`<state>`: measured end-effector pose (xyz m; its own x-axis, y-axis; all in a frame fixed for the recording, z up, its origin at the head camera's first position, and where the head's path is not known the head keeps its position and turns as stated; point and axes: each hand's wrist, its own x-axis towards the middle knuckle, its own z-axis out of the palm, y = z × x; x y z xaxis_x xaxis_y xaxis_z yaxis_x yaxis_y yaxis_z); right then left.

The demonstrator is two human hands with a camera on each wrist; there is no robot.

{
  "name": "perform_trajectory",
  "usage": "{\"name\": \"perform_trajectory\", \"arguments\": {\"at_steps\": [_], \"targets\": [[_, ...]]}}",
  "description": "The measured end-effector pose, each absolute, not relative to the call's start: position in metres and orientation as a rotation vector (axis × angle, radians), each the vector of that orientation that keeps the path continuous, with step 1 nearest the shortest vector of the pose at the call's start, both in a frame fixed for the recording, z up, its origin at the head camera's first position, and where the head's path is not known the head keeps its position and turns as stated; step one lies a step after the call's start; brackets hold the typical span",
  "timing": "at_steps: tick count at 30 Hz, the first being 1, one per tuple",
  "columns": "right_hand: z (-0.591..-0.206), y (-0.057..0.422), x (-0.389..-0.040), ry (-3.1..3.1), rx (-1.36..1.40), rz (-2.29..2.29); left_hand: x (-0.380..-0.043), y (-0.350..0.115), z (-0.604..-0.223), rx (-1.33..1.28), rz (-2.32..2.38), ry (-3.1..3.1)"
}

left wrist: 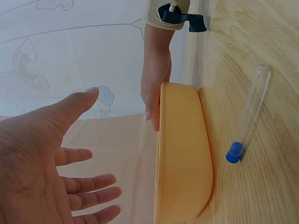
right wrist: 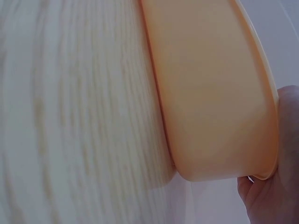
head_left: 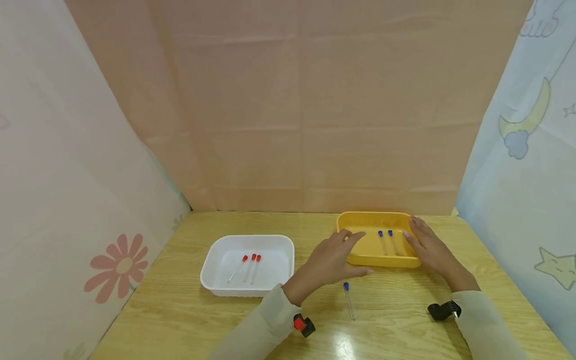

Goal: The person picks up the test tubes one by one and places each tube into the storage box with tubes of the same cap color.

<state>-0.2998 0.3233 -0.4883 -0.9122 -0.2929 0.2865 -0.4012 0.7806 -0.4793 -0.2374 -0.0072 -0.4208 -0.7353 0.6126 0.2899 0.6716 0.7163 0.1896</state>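
Observation:
My right hand [head_left: 429,247] holds the right end of a yellow tray [head_left: 382,261], thumb over the rim. In the right wrist view part of that hand [right wrist: 285,158] wraps the rim corner, most of it cut off by the frame. My left hand [head_left: 330,257] hovers by the tray's left end, fingers and thumb spread and nothing held; the left wrist view shows it [left wrist: 37,154] apart from the wall. Two tubes with blue caps [head_left: 390,233] lie inside the yellow tray. Another blue-capped clear tube [head_left: 349,302] lies on the table in front of it.
To the left stands a white tray [head_left: 216,287] holding 3 tubes with red caps [head_left: 254,257]. Both trays sit on a wooden table [head_left: 180,320]. A plain tan sheet [head_left: 297,110] hangs behind, with patterned cloth [head_left: 531,190] along the sides.

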Motion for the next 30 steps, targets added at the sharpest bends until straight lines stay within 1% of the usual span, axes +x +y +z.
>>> {"name": "perform_trajectory", "arguments": {"at_steps": [18,30], "targets": [[-0.488,0.321,-0.297,-2.776,0.531,0.804,-0.227,-0.018,-0.428,-1.033,-0.389,-2.726],[-0.486,0.322,-0.297,-2.789,0.537,0.803,-0.223,-0.026,-0.435,-1.045,-0.453,-2.763]]}}
